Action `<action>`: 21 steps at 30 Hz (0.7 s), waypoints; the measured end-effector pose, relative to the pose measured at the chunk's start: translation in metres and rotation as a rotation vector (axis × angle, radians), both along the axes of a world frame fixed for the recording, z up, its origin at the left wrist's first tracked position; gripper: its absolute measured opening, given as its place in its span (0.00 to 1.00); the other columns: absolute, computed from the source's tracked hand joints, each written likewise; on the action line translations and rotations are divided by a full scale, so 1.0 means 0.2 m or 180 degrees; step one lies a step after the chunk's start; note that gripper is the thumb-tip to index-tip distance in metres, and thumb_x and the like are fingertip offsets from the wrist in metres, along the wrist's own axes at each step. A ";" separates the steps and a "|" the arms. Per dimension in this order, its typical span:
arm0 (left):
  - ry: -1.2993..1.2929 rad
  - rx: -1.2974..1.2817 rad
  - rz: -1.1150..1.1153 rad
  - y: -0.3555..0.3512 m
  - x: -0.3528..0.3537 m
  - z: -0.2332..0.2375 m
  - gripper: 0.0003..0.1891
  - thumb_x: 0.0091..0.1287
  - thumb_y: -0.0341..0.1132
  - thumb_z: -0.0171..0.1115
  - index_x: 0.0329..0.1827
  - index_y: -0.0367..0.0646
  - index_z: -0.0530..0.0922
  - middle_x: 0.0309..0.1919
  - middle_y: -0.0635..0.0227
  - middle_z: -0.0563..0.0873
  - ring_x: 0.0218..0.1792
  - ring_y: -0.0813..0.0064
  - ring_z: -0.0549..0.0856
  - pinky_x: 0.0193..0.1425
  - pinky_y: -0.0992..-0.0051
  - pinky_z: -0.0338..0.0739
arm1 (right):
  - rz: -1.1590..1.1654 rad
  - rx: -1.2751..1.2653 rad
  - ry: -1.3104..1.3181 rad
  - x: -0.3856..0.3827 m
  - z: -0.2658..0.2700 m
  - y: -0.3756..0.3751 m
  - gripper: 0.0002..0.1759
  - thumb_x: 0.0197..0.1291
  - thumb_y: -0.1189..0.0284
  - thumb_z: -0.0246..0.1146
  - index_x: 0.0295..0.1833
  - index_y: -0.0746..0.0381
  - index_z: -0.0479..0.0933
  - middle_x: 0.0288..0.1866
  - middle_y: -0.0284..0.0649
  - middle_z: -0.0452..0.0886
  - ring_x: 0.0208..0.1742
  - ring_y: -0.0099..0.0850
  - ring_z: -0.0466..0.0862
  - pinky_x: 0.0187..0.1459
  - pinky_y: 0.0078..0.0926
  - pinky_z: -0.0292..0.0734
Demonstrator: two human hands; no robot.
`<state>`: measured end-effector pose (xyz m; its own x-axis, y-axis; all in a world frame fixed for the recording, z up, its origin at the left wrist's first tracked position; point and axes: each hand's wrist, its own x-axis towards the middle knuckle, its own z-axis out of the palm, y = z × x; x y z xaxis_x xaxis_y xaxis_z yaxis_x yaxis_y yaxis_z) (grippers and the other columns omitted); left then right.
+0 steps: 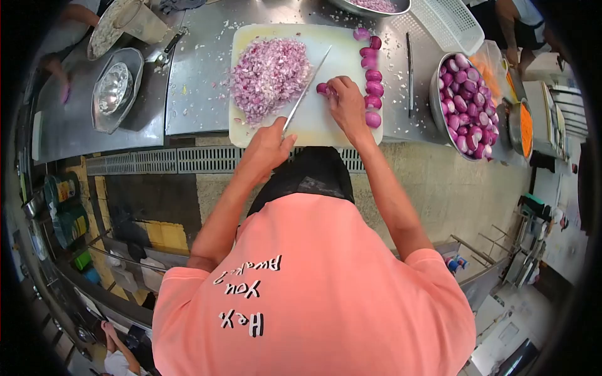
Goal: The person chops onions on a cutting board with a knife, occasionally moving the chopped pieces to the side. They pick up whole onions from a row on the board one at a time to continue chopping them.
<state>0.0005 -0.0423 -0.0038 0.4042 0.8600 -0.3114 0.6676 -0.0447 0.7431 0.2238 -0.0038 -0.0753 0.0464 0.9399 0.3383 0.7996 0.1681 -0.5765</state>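
My left hand (266,149) is wrapped round the handle of a long knife (308,88), its blade slanting up and right over a white cutting board (335,56). Beside the blade, on the left, lies a heap of chopped red onion (268,75). The fingers of my right hand (345,103) are pressed on a peeled red onion piece (322,88), to the right of the blade. A column of several peeled onion pieces (374,89) runs along the board's right edge.
Peeled onions fill a metal bowl (433,94) at right. A dark rod (409,75), a white basket (448,25) and a bowl of orange shreds (525,128) are nearby. At left are a foil-lined tray (114,88) and another knife (174,41). Other people stand at both sides.
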 end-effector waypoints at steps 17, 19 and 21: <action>0.0032 0.0609 -0.0079 -0.06 0.09 0.04 0.13 0.72 0.31 0.51 0.45 0.25 0.76 0.20 0.37 0.80 0.25 0.38 0.82 0.31 0.49 0.75 | -0.0128 0.0569 -0.0322 -0.03 -0.06 0.01 0.11 0.51 0.81 0.62 0.41 0.60 0.76 0.40 0.40 0.77 0.43 0.44 0.78 0.39 0.41 0.78; 0.0199 0.0712 -0.0201 -0.05 0.09 -0.02 0.13 0.72 0.31 0.51 0.46 0.25 0.76 0.21 0.37 0.80 0.26 0.38 0.83 0.32 0.49 0.75 | -0.0134 0.0632 -0.0246 -0.04 -0.07 0.01 0.12 0.49 0.82 0.62 0.41 0.59 0.76 0.39 0.39 0.76 0.43 0.43 0.78 0.40 0.40 0.78; 0.0277 0.0640 -0.0220 -0.06 0.07 0.01 0.14 0.72 0.31 0.51 0.46 0.25 0.77 0.21 0.37 0.80 0.27 0.38 0.83 0.32 0.49 0.75 | -0.0089 0.0716 -0.0217 -0.04 -0.08 0.00 0.12 0.49 0.82 0.63 0.40 0.59 0.76 0.39 0.39 0.76 0.43 0.43 0.77 0.40 0.40 0.78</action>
<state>0.0139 -0.0546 -0.0012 0.4435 0.8795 -0.1728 0.7189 -0.2339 0.6545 0.2149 -0.0042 -0.0916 0.0411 0.8391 0.5425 0.8416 0.2636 -0.4714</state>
